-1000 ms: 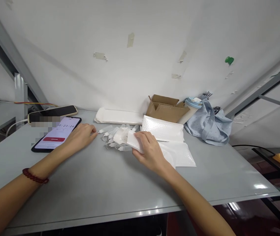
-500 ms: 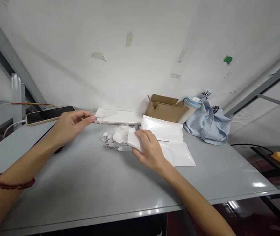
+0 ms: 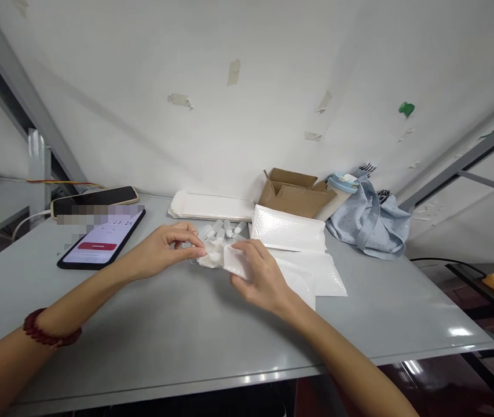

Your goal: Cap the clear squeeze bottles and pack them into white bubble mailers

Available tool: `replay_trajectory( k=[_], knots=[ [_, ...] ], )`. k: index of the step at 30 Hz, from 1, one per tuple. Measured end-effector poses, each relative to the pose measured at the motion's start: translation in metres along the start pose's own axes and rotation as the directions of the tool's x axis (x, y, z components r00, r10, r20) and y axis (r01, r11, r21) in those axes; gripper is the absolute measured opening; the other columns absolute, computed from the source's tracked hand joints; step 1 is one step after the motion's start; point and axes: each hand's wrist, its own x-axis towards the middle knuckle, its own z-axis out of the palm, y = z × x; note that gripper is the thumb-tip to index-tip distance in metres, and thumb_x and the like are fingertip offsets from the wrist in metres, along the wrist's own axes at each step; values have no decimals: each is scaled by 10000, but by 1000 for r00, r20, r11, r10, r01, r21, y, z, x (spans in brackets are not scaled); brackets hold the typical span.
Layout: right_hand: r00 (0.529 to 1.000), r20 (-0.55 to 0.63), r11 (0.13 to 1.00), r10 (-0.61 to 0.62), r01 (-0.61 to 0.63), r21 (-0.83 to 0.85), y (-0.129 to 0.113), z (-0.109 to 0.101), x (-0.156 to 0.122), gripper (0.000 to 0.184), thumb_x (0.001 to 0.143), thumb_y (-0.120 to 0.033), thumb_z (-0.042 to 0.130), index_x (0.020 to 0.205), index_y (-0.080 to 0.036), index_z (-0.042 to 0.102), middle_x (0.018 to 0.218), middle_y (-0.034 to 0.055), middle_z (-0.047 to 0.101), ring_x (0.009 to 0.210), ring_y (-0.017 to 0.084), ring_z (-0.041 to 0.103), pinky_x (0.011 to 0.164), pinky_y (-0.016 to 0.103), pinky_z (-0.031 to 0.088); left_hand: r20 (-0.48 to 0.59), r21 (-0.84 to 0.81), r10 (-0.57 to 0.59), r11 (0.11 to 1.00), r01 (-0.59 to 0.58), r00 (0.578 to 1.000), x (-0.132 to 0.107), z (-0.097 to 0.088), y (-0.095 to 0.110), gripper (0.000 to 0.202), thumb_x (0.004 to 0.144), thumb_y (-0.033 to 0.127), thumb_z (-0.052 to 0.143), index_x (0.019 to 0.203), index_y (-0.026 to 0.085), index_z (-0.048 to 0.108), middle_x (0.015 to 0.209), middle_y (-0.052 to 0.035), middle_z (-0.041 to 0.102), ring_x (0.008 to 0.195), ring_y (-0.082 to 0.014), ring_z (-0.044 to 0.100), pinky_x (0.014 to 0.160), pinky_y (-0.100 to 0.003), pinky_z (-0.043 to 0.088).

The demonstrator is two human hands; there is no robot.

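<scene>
My right hand (image 3: 264,278) is closed on a white bubble mailer (image 3: 301,286), its fingers on the flap side and its mouth turned left. A crumpled whitish opening (image 3: 212,255) shows at that end. There my left hand (image 3: 172,249) has thumb and forefinger pinched together, touching or almost touching the opening. What they hold is too small to make out. Just behind lies a loose pile of small translucent white tubes (image 3: 229,227), partly hidden by the hands. More white mailers (image 3: 290,229) lie to the right, under and behind my right hand.
A long white packet (image 3: 216,205) lies along the wall. Behind the mailers stand an open cardboard box (image 3: 303,200), a cup with a blue lid (image 3: 343,182) and a light blue cloth bag (image 3: 370,223). Two phones, one lit (image 3: 103,240) and one dark (image 3: 94,200), lie at left.
My left hand has moved right and down from the white packet by the wall to the mailer's mouth, uncovering the lit phone. My right hand keeps its hold with little movement.
</scene>
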Motion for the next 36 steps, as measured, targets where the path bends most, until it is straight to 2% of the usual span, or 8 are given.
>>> replay_trajectory(
  k=[5, 10, 15, 19, 22, 25, 28, 36],
  knots=[
    [999, -39, 1000, -30, 29, -7, -2, -2, 1, 388, 739, -166, 538, 1126, -187, 516, 1037, 112, 611, 959, 249, 591, 796, 422, 541, -35, -28, -31, 999, 30, 999, 1, 0, 0, 367, 754, 583, 636, 698, 238, 748, 879, -36, 571, 765, -164, 508, 667, -272, 435],
    [989, -128, 997, -74, 77, 18, -4, -4, 2, 389, 727, -158, 534, 1114, -189, 517, 1001, 99, 617, 941, 240, 594, 777, 401, 549, 22, -254, -130, 958, 132, 991, 3, 0, -6, 321, 727, 536, 702, 737, 219, 753, 1079, -68, 689, 988, -238, 617, 876, -340, 498],
    [980, -157, 989, -123, 134, 62, -8, -4, 0, 405, 722, -144, 540, 1125, -188, 520, 984, 92, 614, 921, 226, 608, 743, 369, 554, 218, -479, -238, 819, 316, 947, 2, 0, -7, 382, 697, 462, 789, 978, 227, 684, 760, -5, 714, 705, -167, 652, 754, -313, 548],
    [983, -128, 987, -130, 141, 83, -10, -3, -2, 445, 715, -141, 541, 1152, -212, 500, 1019, 87, 614, 938, 227, 607, 754, 388, 559, 485, -540, -197, 699, 469, 852, 0, -2, -2, 395, 760, 466, 754, 1057, 211, 702, 972, -73, 751, 912, -227, 707, 786, -296, 558],
    [987, -90, 985, -131, 140, 97, -11, -3, -3, 453, 715, -146, 550, 1160, -207, 495, 1025, 92, 613, 939, 225, 603, 769, 398, 560, 594, -488, -159, 708, 510, 789, -2, -2, 1, 348, 790, 482, 722, 965, 181, 750, 1015, -117, 752, 984, -268, 703, 821, -313, 558],
    [990, -61, 987, -128, 134, 90, -11, -2, -3, 452, 721, -152, 554, 1166, -208, 494, 1047, 98, 610, 951, 229, 602, 788, 411, 560, 530, -460, -160, 771, 441, 833, -3, 3, 1, 300, 801, 463, 708, 890, 180, 753, 904, -99, 751, 876, -234, 703, 812, -324, 555],
    [992, -32, 989, -120, 122, 84, -11, -2, -3, 445, 730, -158, 548, 1168, -219, 492, 1052, 93, 610, 952, 235, 605, 782, 419, 559, 451, -427, -201, 807, 408, 870, -3, 11, 2, 261, 775, 441, 717, 785, 180, 720, 784, -50, 710, 689, -170, 651, 709, -295, 543],
    [962, 40, 963, -270, 270, 6, -14, 1, -4, 414, 732, -170, 540, 1146, -154, 517, 998, 115, 622, 879, 239, 565, 733, 399, 558, 440, -359, -301, 805, 473, 846, -4, 31, 4, 216, 626, 350, 762, 667, 178, 637, 545, 32, 595, 480, -116, 512, 474, -228, 434]
  ],
)
